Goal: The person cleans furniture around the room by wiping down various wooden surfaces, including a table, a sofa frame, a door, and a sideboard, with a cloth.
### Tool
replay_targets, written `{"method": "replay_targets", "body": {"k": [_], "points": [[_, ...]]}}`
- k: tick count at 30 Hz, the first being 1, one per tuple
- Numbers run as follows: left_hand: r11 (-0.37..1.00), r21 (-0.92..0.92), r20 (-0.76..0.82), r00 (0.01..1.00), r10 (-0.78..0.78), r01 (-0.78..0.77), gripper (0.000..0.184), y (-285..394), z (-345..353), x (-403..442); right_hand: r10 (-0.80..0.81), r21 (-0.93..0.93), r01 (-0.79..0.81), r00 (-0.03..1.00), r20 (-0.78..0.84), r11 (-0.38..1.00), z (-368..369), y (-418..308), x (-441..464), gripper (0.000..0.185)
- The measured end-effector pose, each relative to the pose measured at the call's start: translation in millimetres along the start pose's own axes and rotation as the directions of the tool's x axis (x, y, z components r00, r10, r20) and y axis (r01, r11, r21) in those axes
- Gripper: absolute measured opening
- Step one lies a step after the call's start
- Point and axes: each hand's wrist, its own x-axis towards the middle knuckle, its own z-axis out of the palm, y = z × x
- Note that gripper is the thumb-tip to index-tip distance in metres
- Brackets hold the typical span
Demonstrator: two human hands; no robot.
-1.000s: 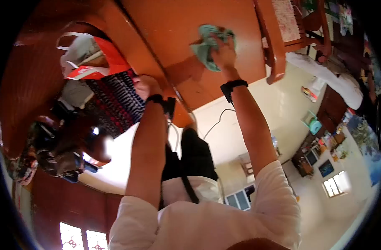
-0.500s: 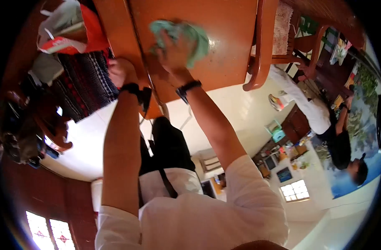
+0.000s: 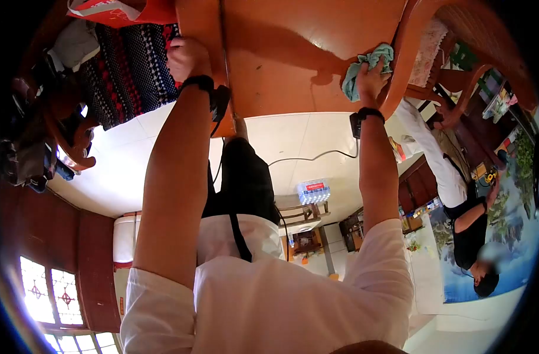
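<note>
Right hand point(image 3: 372, 82): over the cloth point(image 3: 351, 82), fingers on top; clenching or just pressing, I can't tell!
Cloth: bunched on the seat point(image 3: 281, 82), right beside the curved armrest point(image 3: 401, 65).
Left hand point(image 3: 188, 59): on the wooden strip point(image 3: 201, 26) near the patterned fabric point(image 3: 131, 76); how tight its grip is, I can't tell.

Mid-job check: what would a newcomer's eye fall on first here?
Probably the green cloth under the right hand, at the right end of the orange-brown wooden surface. Next, the dark red-and-white patterned textile beside the left hand, upper left. Then, far right, an upside-down person in a black top beside a blue mural.
</note>
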Motion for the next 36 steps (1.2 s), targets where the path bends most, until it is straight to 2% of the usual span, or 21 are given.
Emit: {"method": "replay_targets", "body": {"k": [1, 3, 4, 6, 8, 10, 12, 13, 15, 18, 20, 21, 22, 23, 24, 25, 27, 29, 33, 34, 36], "points": [[1.0, -0.005, 0.015, 1.0, 0.013, -0.013, 0.054, 0.9, -1.7, -0.7, 0.0, 0.003, 0.0, 1.0, 0.003, 1.0, -1.6, -5.2, -1.4, 0.072], [0.999, -0.018, 0.016, 0.999, 0.029, -0.029, 0.054, -9.1, 17.9, 6.5, 0.194, 0.095, -0.195, 0.981, 0.027, 0.976, 0.1, -20.4, -0.9, 0.07], [0.996, 0.035, -0.264, 0.96, 0.09, -0.084, 0.045, -19.2, 49.6, 17.0, 0.353, 0.147, -0.349, 0.935, -0.005, 0.925, -0.3, -41.3, -7.3, 0.069], [0.993, 0.058, -0.323, 0.939, 0.116, -0.103, 0.043, -20.5, 49.4, 17.9, 0.524, 0.239, -0.507, 0.852, -0.008, 0.828, -3.1, -101.0, -37.6, 0.068], [0.983, 0.108, -0.422, 0.888, 0.182, -0.15, 0.043, -20.1, 49.8, 17.1, 0.311, 0.199, -0.285, 0.944, -0.11, 0.938, 20.0, -141.9, -81.0, 0.067], [0.985, 0.098, -0.397, 0.902, 0.171, -0.144, 0.042, -18.5, 50.0, 17.8, -0.089, 0.166, 0.144, 0.95, -0.298, 0.976, 46.8, -179.3, -130.8, 0.059], [0.987, 0.09, -0.362, 0.919, 0.155, -0.131, 0.041, -22.2, 49.8, 16.8, -0.407, 0.146, 0.422, 0.905, -0.123, 0.895, 41.5, -215.2, -175.3, 0.056], [0.98, 0.089, -0.296, 0.935, 0.197, -0.179, 0.041, -25.0, 48.0, 18.2, -0.404, 0.14, 0.419, 0.907, -0.123, 0.897, 39.4, -213.2, -179.2, 0.056], [0.969, 0.079, -0.228, 0.942, 0.245, -0.233, 0.042, -22.7, 44.2, 14.5, -0.723, 0.239, 0.706, 0.691, -0.025, 0.667, 39.9, -212.4, -181.0, 0.064], [0.987, 0.051, -0.274, 0.948, 0.163, -0.155, 0.047, -15.9, 42.9, 15.3, -0.878, 0.182, 0.86, 0.475, 0.053, 0.477, 18.5, -163.1, -130.7, 0.065], [0.977, 0.018, -0.249, 0.945, 0.211, -0.213, 0.048, -20.9, 42.2, 15.0, -0.759, 0.1, 0.756, 0.651, -0.011, 0.647, 21.8, -121.3, -96.3, 0.067], [0.977, 0.025, -0.244, 0.946, 0.213, -0.213, 0.048, -21.0, 35.3, 12.0, -0.627, 0.075, 0.627, 0.779, -0.022, 0.776, 11.8, -103.3, -80.7, 0.07], [0.988, 0.011, -0.129, 0.98, 0.153, -0.153, 0.047, -16.3, 25.0, 8.1, -0.487, 0.002, 0.488, 0.872, -0.043, 0.873, 20.4, -78.7, -58.2, 0.073], [0.996, 0.003, -0.014, 0.996, 0.093, -0.093, 0.049, -10.3, 19.0, 5.3, -0.283, 0.081, 0.287, 0.958, -0.056, 0.955, 23.5, -52.5, -41.5, 0.076], [0.999, 0.029, -0.095, 0.995, 0.029, -0.026, 0.049, -3.6, 21.8, 2.4, -0.062, 0.162, 0.07, 0.997, -0.049, 0.984, 24.7, -35.2, -32.0, 0.078], [0.999, 0.035, -0.102, 0.994, 0.041, -0.037, 0.049, -3.0, 26.8, 5.3, 0.297, 0.298, -0.337, 0.939, 0.172, 0.893, -0.2, -39.5, -30.7, 0.085], [0.999, 0.023, -0.142, 0.989, 0.05, -0.047, 0.049, -12.3, 35.0, 7.7, 0.382, 0.345, -0.439, 0.897, 0.224, 0.83, 9.8, -23.2, -40.2, 0.091], [0.995, 0.022, -0.179, 0.979, 0.096, -0.093, 0.049, -15.8, 36.4, 6.4, 0.322, 0.319, -0.365, 0.929, 0.18, 0.875, 36.8, -12.7, -75.2, 0.094], [0.999, 0.018, -0.141, 0.989, 0.053, -0.05, 0.046, -6.4, 25.2, -1.0, 0.356, 0.253, -0.432, 0.886, 0.295, 0.865, 41.7, -62.9, -151.8, 0.107], [1.0, 0.025, -0.172, 0.985, 0.022, -0.018, 0.045, -5.3, 26.0, 0.1, 0.309, 0.251, -0.404, 0.886, 0.346, 0.879, 32.5, -83.4, -165.8, 0.111], [0.999, 0.024, -0.177, 0.983, 0.05, -0.047, 0.045, -5.8, 21.7, 1.1, 0.088, 0.207, -0.176, 0.923, 0.376, 0.963, 35.7, -114.8, -191.8, 0.114]]}}
